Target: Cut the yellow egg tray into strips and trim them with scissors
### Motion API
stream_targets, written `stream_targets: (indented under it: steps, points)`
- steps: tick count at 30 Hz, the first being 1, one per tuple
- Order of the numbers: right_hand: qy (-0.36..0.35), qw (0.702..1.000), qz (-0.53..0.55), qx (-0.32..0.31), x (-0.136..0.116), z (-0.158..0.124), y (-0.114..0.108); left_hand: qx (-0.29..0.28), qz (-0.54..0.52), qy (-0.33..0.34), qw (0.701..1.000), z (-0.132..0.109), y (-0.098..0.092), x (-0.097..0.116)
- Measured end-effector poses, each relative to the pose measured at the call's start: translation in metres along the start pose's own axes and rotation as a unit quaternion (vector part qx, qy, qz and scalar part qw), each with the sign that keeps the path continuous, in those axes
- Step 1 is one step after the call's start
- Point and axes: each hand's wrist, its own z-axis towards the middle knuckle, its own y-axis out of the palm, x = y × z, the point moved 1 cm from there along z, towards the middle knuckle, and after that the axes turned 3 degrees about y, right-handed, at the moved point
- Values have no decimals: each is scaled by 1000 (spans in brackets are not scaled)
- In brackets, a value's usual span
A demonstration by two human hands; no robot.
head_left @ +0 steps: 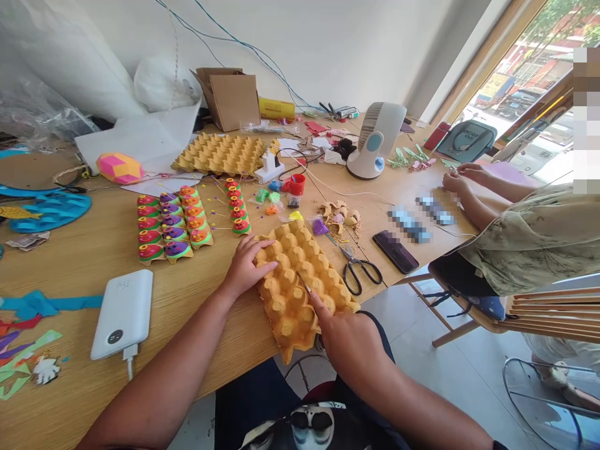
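Observation:
A yellow egg tray [285,312] of moulded pulp lies across the table's front edge, its near end sticking out over my lap. My left hand [246,265] rests on the tray's left far corner, thumb and fingers apart. In my right hand [351,340] is a thin knife [304,283], its blade against the tray between two rows of cups. The grip is mostly hidden by my fingers. Black-handled scissors [360,272] lie right of the tray. Beyond my left hand stand painted egg-tray strips [175,225] in red, purple and orange, and another red strip [238,209].
A white power bank [122,312] with a cable lies at left. Farther back are a whole egg tray [220,153], a red cup [295,184], tray scraps [340,215] and a white fan [377,140]. A phone [395,251] lies at right, near another person's hands [462,181].

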Motion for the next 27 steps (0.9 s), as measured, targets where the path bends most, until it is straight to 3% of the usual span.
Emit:
stream_targets:
  steps: [5, 27]
  points:
    - [-7, 1000, 14, -5, -5, 12, -8, 4, -2, 3, 1000, 0, 0, -3]
    - [-12, 1000, -4, -21, -3, -2, -8, -8, 7, 15, 1000, 0, 0, -4]
